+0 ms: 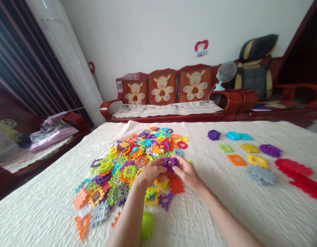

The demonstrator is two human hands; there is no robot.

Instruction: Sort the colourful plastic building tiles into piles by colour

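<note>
Between my two hands is a purple interlocking plastic building piece (170, 163) with openings in it. My left hand (153, 170) grips its left side, thumb in front. My right hand (187, 172) pinches its right side. Both hands are over the near right part of a big pile of mixed interlocking pieces (130, 156) in many colours. Just below them lie a red-orange square piece (176, 185) and a purple frame piece (166, 200). A lime green square piece (147, 224) is partly hidden by my left forearm.
Sorted by colour, small groups lie on the right of the cloth-covered table (199, 219): purple (270, 150), blue (238, 136), yellow (257, 161), grey (261, 174) and red pieces (294, 167). Behind stands a wooden sofa (163, 118) with a fan (226, 72).
</note>
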